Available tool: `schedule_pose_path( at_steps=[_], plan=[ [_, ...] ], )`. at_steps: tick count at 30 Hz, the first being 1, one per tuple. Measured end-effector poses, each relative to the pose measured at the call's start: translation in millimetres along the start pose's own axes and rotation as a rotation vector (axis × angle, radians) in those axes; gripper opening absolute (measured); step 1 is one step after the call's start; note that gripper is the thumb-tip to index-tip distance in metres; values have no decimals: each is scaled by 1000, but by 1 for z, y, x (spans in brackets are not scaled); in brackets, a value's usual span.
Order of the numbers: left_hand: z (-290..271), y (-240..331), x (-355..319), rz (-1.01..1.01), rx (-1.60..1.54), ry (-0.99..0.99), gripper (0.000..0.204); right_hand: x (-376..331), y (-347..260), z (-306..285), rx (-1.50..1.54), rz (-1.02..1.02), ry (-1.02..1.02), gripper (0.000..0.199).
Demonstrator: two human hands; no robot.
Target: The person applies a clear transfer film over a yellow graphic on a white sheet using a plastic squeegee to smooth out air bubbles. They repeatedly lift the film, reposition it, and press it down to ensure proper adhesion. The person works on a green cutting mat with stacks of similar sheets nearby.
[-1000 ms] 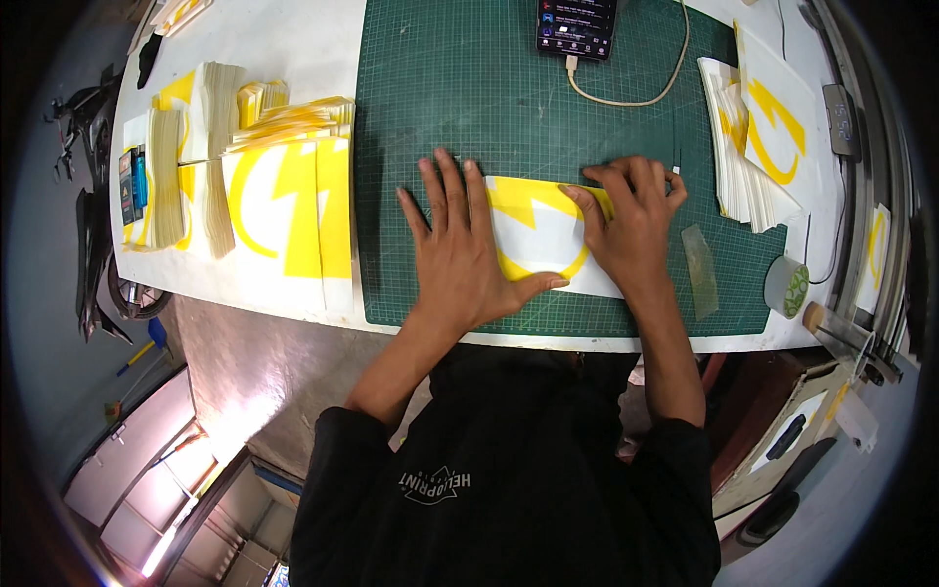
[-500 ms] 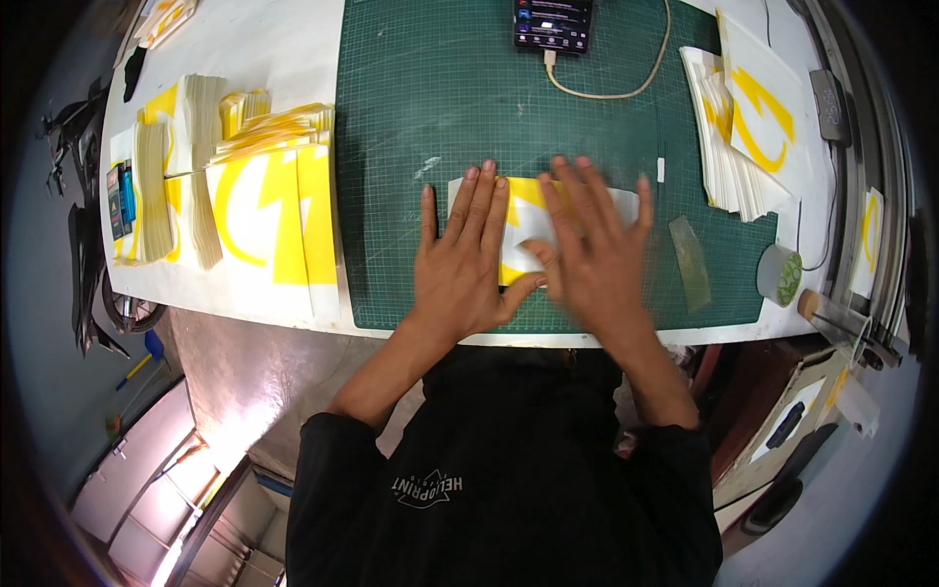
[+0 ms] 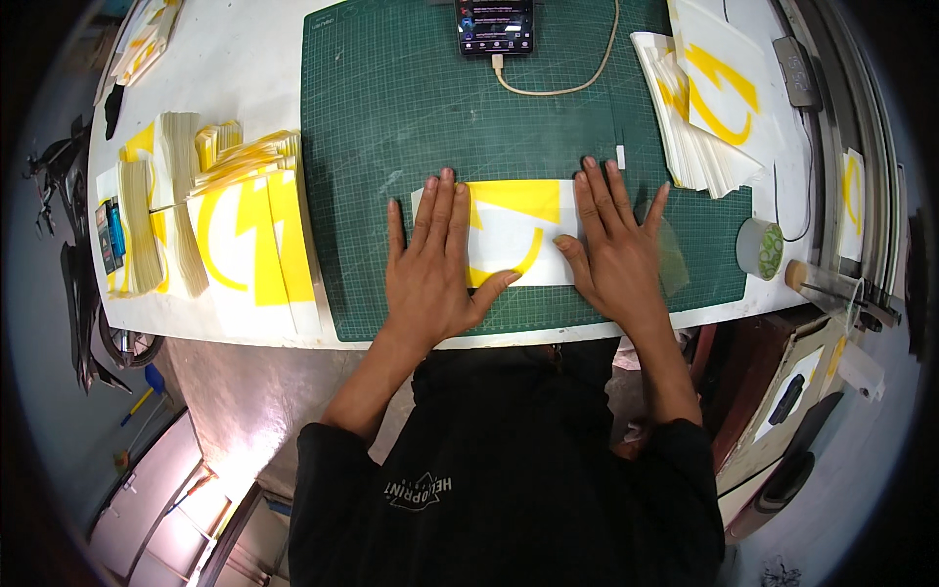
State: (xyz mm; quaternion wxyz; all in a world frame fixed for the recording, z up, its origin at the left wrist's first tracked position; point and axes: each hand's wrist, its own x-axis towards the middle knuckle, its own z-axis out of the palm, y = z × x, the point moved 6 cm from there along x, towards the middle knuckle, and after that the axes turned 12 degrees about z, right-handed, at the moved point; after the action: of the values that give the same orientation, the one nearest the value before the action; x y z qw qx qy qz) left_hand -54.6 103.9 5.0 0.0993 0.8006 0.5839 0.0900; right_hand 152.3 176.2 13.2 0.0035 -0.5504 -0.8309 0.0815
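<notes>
A white sheet with yellow printed shapes [image 3: 509, 230] lies flat on the green cutting mat [image 3: 391, 117], close to the table's front edge. My left hand [image 3: 430, 249] rests palm down on its left end, fingers stretched out and thumb pointing inward. On its right end lies my right hand [image 3: 616, 245], also flat, with fingers spread. Between the two hands the sheet's yellow and white middle shows; both ends are partly hidden beneath the palms. A translucent strip [image 3: 672, 259] lies on the mat just right of my right hand.
Stacks of yellow-and-white printed sheets [image 3: 249, 235] stand at the left. Another fanned stack [image 3: 675, 127] lies at the far right. A phone [image 3: 496, 24] with a cable sits at the back. A tape roll [image 3: 759, 248] stands near the right edge.
My right hand has slid outward to the right across the sheet, uncovering more of its middle. My left hand stays flat on the left end. The whole view has shifted slightly.
</notes>
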Motion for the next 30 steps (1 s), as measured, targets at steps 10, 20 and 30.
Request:
schedule_pose_path(
  at_steps=[10,20,30],
  plan=[
    [-1,33,-3,-77,24,137,86,-71,86,-20,146,379,369,46],
    [-2,24,-9,28,-98,61,95,-69,100,-23,431,591,305,38],
    [-2,24,-8,19,-112,52,102,-56,-46,-30,480,98,346,35]
  ],
)
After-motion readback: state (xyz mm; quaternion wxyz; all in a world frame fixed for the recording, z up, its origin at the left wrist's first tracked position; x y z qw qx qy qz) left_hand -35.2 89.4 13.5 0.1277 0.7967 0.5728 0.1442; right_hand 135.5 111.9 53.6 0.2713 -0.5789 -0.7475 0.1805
